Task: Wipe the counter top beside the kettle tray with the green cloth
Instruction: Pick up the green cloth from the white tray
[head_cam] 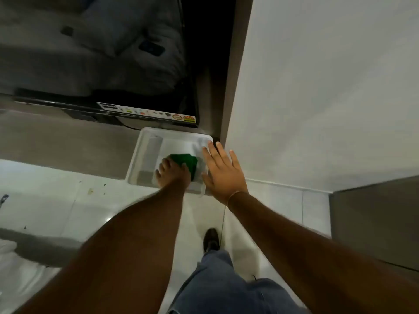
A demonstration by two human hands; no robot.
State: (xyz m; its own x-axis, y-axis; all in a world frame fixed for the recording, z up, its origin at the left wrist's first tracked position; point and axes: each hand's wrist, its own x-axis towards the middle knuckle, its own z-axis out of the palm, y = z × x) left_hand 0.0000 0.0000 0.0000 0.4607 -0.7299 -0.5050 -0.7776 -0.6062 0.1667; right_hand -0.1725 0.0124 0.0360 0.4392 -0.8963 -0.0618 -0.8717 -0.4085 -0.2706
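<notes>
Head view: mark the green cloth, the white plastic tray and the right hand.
green cloth (184,160): head view, on the folded fabric showing beyond the left hand's fingers.
white plastic tray (136,158): head view, on its left rim.
right hand (223,172): head view, on the back of the open hand.

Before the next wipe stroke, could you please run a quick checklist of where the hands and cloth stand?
1. Green cloth under the left hand: ok.
2. Cloth on the counter top beside the tray: not ok, it lies inside the white tray.
3. Right hand free: ok, flat and open at the tray's right edge.
4. Kettle clear of the stroke: cannot tell, none visible.
5. Counter left of the tray bare: ok.
</notes>
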